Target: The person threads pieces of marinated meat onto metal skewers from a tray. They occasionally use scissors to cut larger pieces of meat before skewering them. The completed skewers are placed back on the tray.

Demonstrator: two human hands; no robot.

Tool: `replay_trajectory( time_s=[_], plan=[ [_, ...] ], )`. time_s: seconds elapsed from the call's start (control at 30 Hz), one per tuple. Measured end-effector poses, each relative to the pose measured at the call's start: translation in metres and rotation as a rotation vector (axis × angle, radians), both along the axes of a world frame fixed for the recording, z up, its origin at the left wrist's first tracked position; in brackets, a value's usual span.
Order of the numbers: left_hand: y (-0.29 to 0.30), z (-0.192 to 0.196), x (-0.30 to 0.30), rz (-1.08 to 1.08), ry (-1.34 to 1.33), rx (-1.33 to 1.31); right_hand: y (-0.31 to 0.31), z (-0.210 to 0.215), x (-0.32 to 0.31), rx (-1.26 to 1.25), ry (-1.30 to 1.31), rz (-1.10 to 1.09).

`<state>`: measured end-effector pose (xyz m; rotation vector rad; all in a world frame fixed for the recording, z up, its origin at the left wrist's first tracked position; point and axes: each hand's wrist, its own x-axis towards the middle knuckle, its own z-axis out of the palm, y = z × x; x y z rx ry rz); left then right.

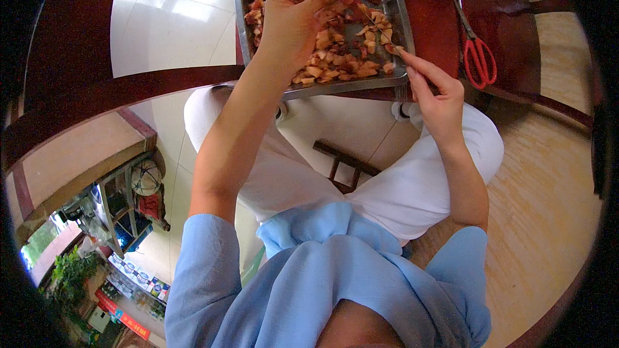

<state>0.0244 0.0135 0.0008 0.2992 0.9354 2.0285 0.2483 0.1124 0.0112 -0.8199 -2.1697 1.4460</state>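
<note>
A metal tray (403, 22) in front of me is filled with small chopped tan and reddish-brown pieces that look like meat (332, 64). My left hand (306, 9) is over the tray, fingers curled together; what they hold is partly hidden. At the tray's near right corner my right hand (438, 93) pinches the end of a thin skewer-like stick (382, 33) between thumb and forefinger. The stick slants up and left over the tray, toward my left fingers. A small piece shows close to my right fingertips.
Red-handled scissors (479, 63) lie right of the tray on a dark red wooden surface (425, 19). Thin, light-coloured strands or sticks fan out at the tray's far left corner and at the upper right. My white-trousered knees (412, 187) sit beneath the tray. A dark wooden bar (174, 87) runs to the left.
</note>
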Motion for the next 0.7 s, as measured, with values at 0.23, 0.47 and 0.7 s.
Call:
replay_trajectory(
  time_s=[0.23,0.47,0.7],
  plan=[
    [0.004,-0.006,0.006,0.051,-0.024,-0.005,-0.003,0.000,0.000,-0.015,-0.014,-0.017],
    [0.005,-0.016,0.014,0.084,0.004,0.053,-0.006,-0.004,0.000,-0.013,-0.009,-0.008],
    [0.001,-0.011,0.019,-0.004,-0.003,-0.024,-0.005,-0.006,0.000,-0.023,-0.022,0.034]
  ],
)
